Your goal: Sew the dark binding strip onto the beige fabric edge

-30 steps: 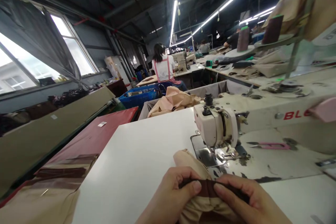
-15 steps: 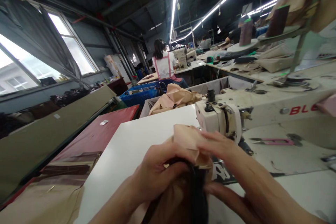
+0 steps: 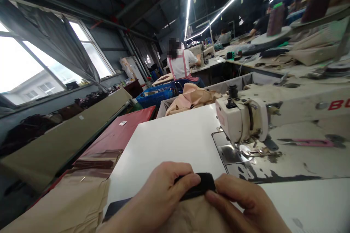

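L hand (image 3: pixel 161 194): closing thumb + fingers on dark strip (image 3: pixel 201 185), pinching its left part.
R hand (image 3: pixel 246 204): fingers curling in, pinching the strip's right end.
Strip: lying atop tan fabric (image 3: pixel 195 216), btwn both hands, at white table (image 3: pixel 175 138) near edge.
Sewing machine (image 3: pixel 243 120): standing just beyond, to the right.
Pink snips (image 3: pixel 306 142): lying on its bed.

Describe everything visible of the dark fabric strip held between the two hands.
The dark brown flat fabric strip looks soft and matte, almost black. It lies roughly level along the top of the crumpled tan fabric, above the white table. The left hand pinches it, thumb on top, hiding its left part; the thumb of the right hand meets its right end.
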Action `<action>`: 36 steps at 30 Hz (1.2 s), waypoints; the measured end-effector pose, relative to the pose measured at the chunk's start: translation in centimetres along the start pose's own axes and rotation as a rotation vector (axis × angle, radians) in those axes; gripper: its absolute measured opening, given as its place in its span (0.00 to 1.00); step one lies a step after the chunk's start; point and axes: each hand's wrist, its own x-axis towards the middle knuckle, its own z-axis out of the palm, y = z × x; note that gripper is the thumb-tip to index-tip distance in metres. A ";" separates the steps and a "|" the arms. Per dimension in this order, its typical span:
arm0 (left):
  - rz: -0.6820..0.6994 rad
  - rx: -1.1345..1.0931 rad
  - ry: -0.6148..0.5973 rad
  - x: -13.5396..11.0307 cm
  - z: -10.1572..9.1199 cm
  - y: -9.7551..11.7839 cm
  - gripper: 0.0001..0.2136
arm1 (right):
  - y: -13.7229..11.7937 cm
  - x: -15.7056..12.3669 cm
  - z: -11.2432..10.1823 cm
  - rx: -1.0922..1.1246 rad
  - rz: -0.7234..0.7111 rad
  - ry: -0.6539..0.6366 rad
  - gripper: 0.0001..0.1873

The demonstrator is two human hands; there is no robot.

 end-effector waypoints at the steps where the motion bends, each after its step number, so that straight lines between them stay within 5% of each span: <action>1: -0.002 -0.037 0.002 0.8 1.2 -0.5 0.16 | 0.6 0.0 -0.6 0.001 0.032 0.010 0.09; 6: 0.073 -0.048 0.072 4.2 5.5 -1.1 0.11 | 2.3 -0.1 -4.1 0.060 0.161 0.073 0.12; 13: 0.107 -0.409 -0.095 6.3 6.2 0.5 0.10 | 2.9 -0.7 -6.5 -0.249 -0.171 0.163 0.15; 18: 0.152 -0.221 0.089 6.8 6.6 0.4 0.07 | 3.2 -0.2 -6.5 -0.021 0.088 0.084 0.09; 21: 0.202 -0.078 0.123 7.2 6.9 0.0 0.09 | 3.8 0.0 -6.1 -0.010 0.110 0.114 0.09; 27: -0.019 -0.460 -0.040 8.6 7.3 -0.6 0.06 | 5.2 -0.2 -5.7 -0.075 0.135 0.150 0.12; 31: -0.019 -0.560 -0.059 9.3 7.7 -0.7 0.07 | 5.2 -0.7 -6.1 -0.096 0.155 0.089 0.14; 36: -0.008 -0.624 -0.053 11.5 8.5 -1.5 0.06 | 6.9 -2.0 -7.8 -0.511 -0.147 0.173 0.18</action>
